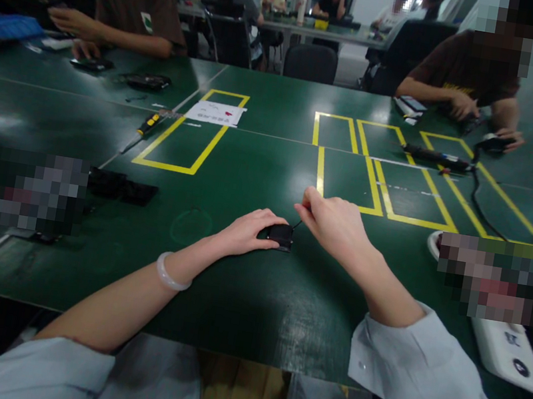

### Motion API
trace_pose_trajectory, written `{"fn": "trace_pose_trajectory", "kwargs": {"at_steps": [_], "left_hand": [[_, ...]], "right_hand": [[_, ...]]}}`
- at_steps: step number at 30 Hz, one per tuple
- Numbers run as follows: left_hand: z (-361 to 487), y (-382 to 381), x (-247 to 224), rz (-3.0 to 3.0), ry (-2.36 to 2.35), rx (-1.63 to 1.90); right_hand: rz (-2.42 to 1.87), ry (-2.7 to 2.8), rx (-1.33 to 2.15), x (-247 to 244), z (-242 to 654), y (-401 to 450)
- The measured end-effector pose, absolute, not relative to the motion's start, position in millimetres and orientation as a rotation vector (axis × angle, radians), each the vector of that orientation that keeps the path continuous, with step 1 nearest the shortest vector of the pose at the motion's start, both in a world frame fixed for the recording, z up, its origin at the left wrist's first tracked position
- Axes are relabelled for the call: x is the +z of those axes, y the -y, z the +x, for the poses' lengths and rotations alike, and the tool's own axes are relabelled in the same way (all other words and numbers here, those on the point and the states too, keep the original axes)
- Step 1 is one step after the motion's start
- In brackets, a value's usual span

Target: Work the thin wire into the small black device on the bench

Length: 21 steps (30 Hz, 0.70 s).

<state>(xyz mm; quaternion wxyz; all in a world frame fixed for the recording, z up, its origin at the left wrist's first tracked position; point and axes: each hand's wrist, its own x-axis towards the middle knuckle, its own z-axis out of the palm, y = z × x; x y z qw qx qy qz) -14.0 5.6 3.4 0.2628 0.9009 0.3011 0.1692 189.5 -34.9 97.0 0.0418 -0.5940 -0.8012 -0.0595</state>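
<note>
On the green table in front of me lies a small black block-shaped part (281,236). My left hand (254,232) is closed on its left side, thumb along the near edge and fingers over the far edge. Just to the right, my right hand (336,221) is closed in a pinch. From its fingertips a thin dark rod (297,225) slants down to the right side of the black part. Most of the rod is hidden by the fingers, so its kind cannot be made out.
Yellow tape rectangles (196,169) mark the green table (262,165). A yellow-and-black screwdriver (149,124) and printed paper (217,113) lie at the far left. Dark parts (121,187) lie nearer left; a white device (509,359) lies right. Co-workers (139,11) sit opposite.
</note>
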Motion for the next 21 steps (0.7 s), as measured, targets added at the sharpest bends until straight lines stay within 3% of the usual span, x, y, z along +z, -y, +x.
{"fn": "trace_pose_trajectory", "kwargs": {"at_steps": [21], "left_hand": [[-14.2, -5.3, 2.8, 2.439, -0.822, 0.460]], "right_hand": [[-1.740, 2.471, -0.115, 93.1, 188.7, 34.4]]}}
